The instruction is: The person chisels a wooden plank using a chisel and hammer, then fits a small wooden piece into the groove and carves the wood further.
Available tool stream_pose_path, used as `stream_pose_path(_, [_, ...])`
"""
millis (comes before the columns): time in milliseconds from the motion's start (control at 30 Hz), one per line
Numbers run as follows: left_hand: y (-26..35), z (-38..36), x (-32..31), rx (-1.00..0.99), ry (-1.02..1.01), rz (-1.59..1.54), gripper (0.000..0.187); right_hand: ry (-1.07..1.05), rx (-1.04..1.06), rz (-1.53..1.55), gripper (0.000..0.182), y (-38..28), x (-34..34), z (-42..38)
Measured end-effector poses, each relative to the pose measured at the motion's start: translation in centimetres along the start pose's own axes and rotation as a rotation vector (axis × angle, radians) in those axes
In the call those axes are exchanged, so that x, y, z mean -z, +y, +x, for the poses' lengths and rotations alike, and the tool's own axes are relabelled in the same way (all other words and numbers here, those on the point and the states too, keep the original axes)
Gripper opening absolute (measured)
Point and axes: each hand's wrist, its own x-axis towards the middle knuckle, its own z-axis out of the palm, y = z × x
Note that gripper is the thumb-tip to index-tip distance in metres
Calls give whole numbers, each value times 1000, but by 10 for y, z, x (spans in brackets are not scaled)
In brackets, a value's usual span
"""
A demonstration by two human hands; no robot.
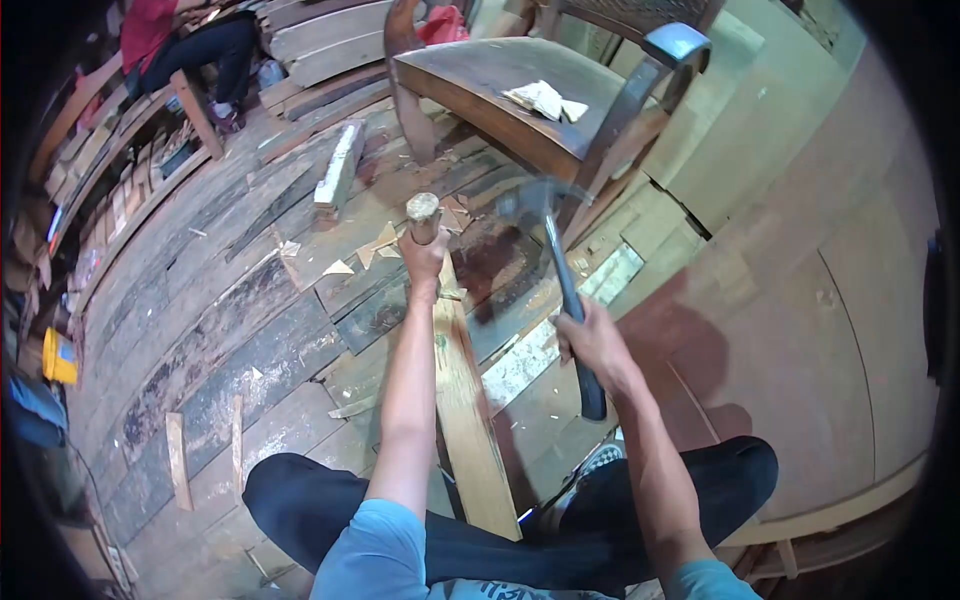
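Note:
My left hand (425, 262) is wrapped round the upright handle of a chisel (423, 208), whose battered, pale round top faces up; its blade is hidden below my fist. Under it, a light wooden plank (462, 400) runs from between my legs away from me. A curled shaving (452, 295) sits on the plank near my left wrist. In my right hand (597, 345) is a claw hammer (562, 260) with a dark handle. Its head is raised to the right of the chisel, apart from it and blurred.
A wooden chair (490, 85) with scraps on its seat stands ahead. A paint-marked wood block (340, 165), wood chips (378, 245) and thin strips (178, 460) lie on the plank floor. Large boards (790, 340) are at right. Another person (195, 50) sits at upper left.

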Motion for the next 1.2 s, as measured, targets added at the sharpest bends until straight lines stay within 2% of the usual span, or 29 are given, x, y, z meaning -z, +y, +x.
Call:
stream_pose_path(67, [-3, -1, 3, -17, 10, -13, 21, 62, 173, -91, 20, -47, -11, 14])
stream_pose_path(167, [-1, -3, 6, -4, 57, -61, 19, 98, 190, -167, 24, -93, -31, 26])
stream_pose_path(200, [-3, -3, 8, -8, 68, -64, 19, 92, 199, -174, 24, -93, -37, 31])
stream_pose_path(267, [-2, -8, 10, 72, -20, -25, 22, 63, 214, -334, 28, -84, -45, 44])
stream_pose_path(300, [12, -10, 9, 70, -14, -64, 21, 37, 223, -519, 27, -80, -45, 44])
stream_pose_path(333, [13, -11, 8, 67, -4, -72, 21, 36, 231, -529, 27, -77, -44, 46])
stream_pose_path(400, [9, -11, 10, 68, -12, -76, 20, -116, 136, -716, 23, -80, -42, 48])
stream_pose_path(433, [0, -9, 7, 27, -24, -62, 20, -142, 175, -644, 20, -87, -37, 47])
stream_pose_path(533, [-2, -9, -4, 26, -35, -38, 26, -17, 380, -519, 20, -117, -25, 41])
stream_pose_path(600, [-3, -9, -2, 34, -53, 61, 31, 187, 478, -364, 19, -154, -25, 27])
stream_pose_path(667, [-5, -6, -2, 24, -118, 62, 32, 186, 564, 36, 21, -186, -24, 16])
stream_pose_path(700, [-1, -5, -2, 39, -108, 59, 32, 177, 554, 22, 21, -185, -27, 19])
stream_pose_path(767, [6, -5, -1, -8, -48, 31, 33, 339, 798, 289, 24, -174, -38, 25])
stream_pose_path(800, [4, -6, 2, 6, -48, 34, 33, 329, 716, 232, 23, -137, -50, 27])
stream_pose_path(833, [3, -4, 3, 42, -83, 34, 33, 477, 784, -259, 21, -82, -46, 51])
stream_pose_path(867, [5, -5, 1, 74, -121, 28, 32, 225, 427, -630, 21, -42, -34, 57])
stream_pose_path(900, [11, -6, 0, 33, -57, -34, 34, 48, 222, -836, 22, -46, -34, 55])
stream_pose_path(933, [12, -6, -2, 22, -73, -44, 34, 144, 212, -801, 22, -51, -37, 54])
stream_pose_path(1000, [10, -7, -4, -55, -12, -94, 37, 58, 183, -362, 21, -86, -31, 49])
stream_pose_path(1033, [12, -10, 3, 125, -182, 4, 41, 151, 281, -373, 20, -98, -30, 43])
stream_pose_path(1067, [13, -6, 4, 134, -179, 9, 41, 250, 399, -375, 20, -117, -28, 45])
stream_pose_path(1133, [13, -11, 1, 36, -119, 26, 39, 326, 564, -266, 20, -149, -17, 40])
stream_pose_path(1167, [12, -8, 2, -50, -93, 36, 38, 349, 607, -133, 20, -156, -19, 36])
stream_pose_path(1200, [9, -7, 3, -42, -94, 39, 38, 377, 649, 6, 20, -158, -23, 34])
